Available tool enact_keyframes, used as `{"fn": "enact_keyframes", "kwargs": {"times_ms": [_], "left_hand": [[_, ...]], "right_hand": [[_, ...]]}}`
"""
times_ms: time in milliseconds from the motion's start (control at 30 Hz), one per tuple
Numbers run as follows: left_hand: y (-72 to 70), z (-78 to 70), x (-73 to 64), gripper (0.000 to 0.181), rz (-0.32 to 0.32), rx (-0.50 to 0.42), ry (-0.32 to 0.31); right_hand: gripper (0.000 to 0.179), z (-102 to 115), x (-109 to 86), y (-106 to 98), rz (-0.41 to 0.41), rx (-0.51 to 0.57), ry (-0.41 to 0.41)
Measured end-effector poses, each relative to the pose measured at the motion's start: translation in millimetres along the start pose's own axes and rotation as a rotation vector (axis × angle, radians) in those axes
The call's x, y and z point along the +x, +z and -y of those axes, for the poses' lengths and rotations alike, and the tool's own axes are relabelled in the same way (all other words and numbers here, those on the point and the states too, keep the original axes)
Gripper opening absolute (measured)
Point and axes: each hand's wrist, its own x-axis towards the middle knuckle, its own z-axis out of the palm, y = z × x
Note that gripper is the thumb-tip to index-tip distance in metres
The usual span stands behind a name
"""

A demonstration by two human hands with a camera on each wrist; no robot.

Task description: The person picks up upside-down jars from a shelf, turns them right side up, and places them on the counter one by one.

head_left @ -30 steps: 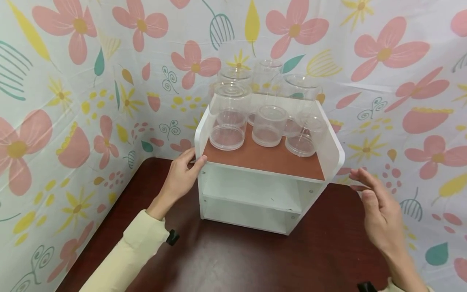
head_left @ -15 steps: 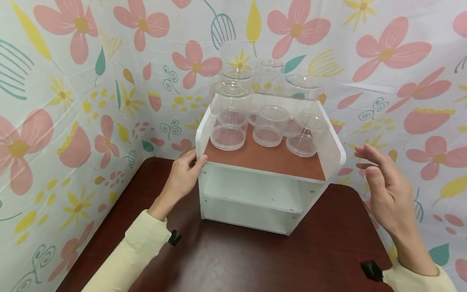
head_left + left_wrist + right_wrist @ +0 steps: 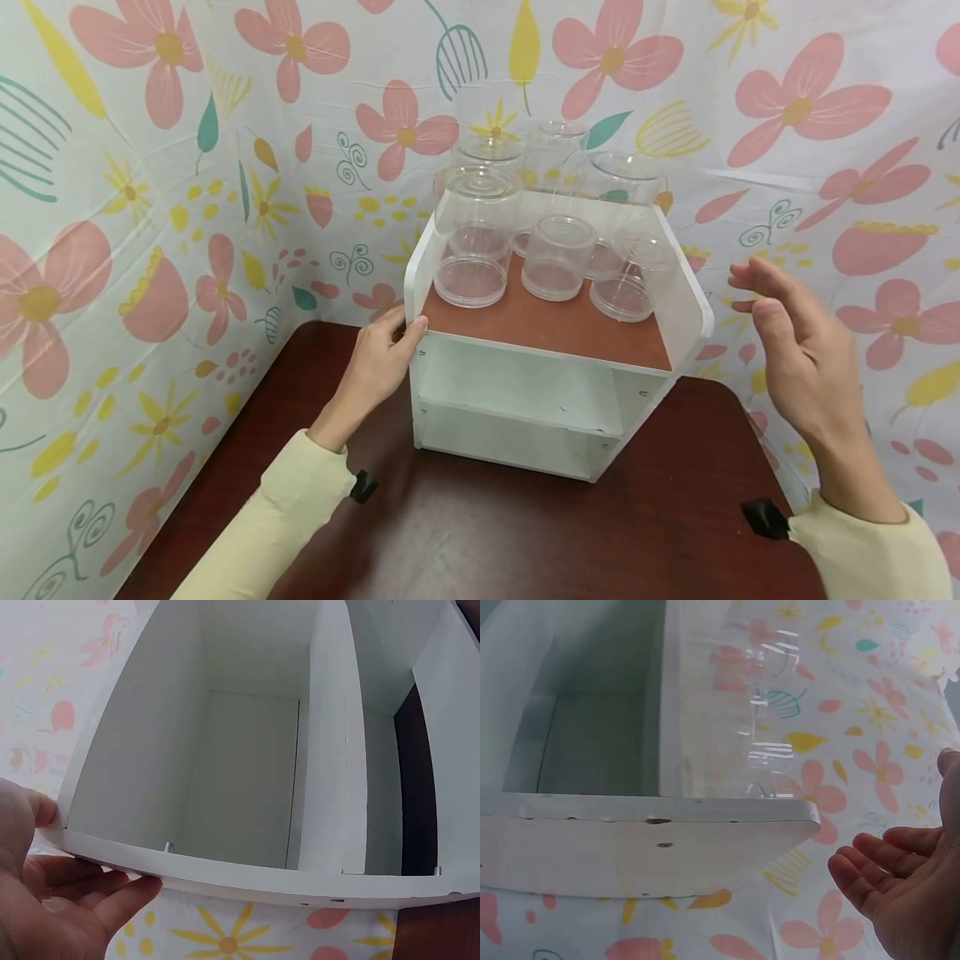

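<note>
A small white shelf unit (image 3: 517, 383) stands on the table, with a brown top board (image 3: 517, 331) between raised side panels. Several clear plastic cups (image 3: 555, 265) stand upside down on that board. My left hand (image 3: 378, 358) grips the unit's left side near the top front corner. In the left wrist view, the thumb (image 3: 43, 807) lies over the board's edge and the fingers (image 3: 124, 900) press against the outer side. Off to the right, my right hand (image 3: 813, 367) hovers apart from the unit, fingers loosely bent, holding nothing; the right wrist view shows its bare fingers (image 3: 885, 862) beyond the side panel.
Two shelf compartments (image 3: 517, 442) face me below the top board. The dark red-brown table (image 3: 465, 533) extends in front and to both sides. Flower-printed cloth (image 3: 262, 117) hangs close behind and on the left.
My right hand has risen and shifted slightly right, away from the unit's right side. My left hand keeps its grip, and the shelf unit and cups have stayed in place.
</note>
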Motion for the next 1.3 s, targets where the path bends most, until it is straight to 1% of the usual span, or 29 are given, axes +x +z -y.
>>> {"fn": "enact_keyframes", "kwargs": {"times_ms": [67, 233, 367, 467, 600, 667, 833, 967, 1033, 1167, 1233, 1300], "left_hand": [[0.6, -0.1, 0.1, 0.027, -0.006, 0.003, -0.002], [0.9, -2.1, 0.2, 0.026, -0.013, 0.008, -0.006], [0.8, -3.8, 0.5, 0.027, -0.018, 0.006, -0.016], [0.9, -4.1, 0.6, 0.028, -0.022, 0.007, -0.024], [1.7, -4.4, 0.5, 0.029, -0.024, 0.007, -0.027], [2.2, -4.2, 0.5, 0.028, -0.025, 0.006, -0.026], [2.5, -3.5, -0.3, 0.027, -0.037, 0.004, -0.024], [2.9, -2.6, -0.8, 0.026, -0.039, -0.006, -0.018], [3.0, -2.6, -0.7, 0.026, -0.036, -0.009, -0.014], [3.3, -2.4, -0.8, 0.026, -0.033, -0.015, -0.011], [3.5, -2.5, -1.0, 0.026, -0.032, -0.018, -0.011], [3.9, -2.4, -1.4, 0.026, -0.031, -0.019, -0.011]], "right_hand": [[0.039, 0.8, 5.3, -0.4, 0.004, -0.003, 0.013], [0.039, 6.6, 19.3, -0.2, 0.038, -0.036, 0.083], [0.041, 9.1, 31.0, 2.1, 0.109, -0.063, 0.124], [0.044, 5.9, 38.7, 4.4, 0.165, -0.119, 0.16], [0.049, -1.9, 47.3, 7.1, 0.242, -0.223, 0.205], [0.054, -5.7, 51.7, 8.3, 0.291, -0.248, 0.219], [0.063, -11.8, 63.7, 14.0, 0.407, -0.275, 0.228], [0.068, -10.8, 75.0, 20.0, 0.476, -0.306, 0.198], [0.071, -9.5, 81.6, 23.5, 0.514, -0.329, 0.178], [0.082, -10.6, 95.3, 32.1, 0.606, -0.399, 0.174], [0.086, -12.1, 100.7, 36.3, 0.639, -0.429, 0.183], [0.087, -14.1, 104.5, 39.5, 0.655, -0.443, 0.18]]}}
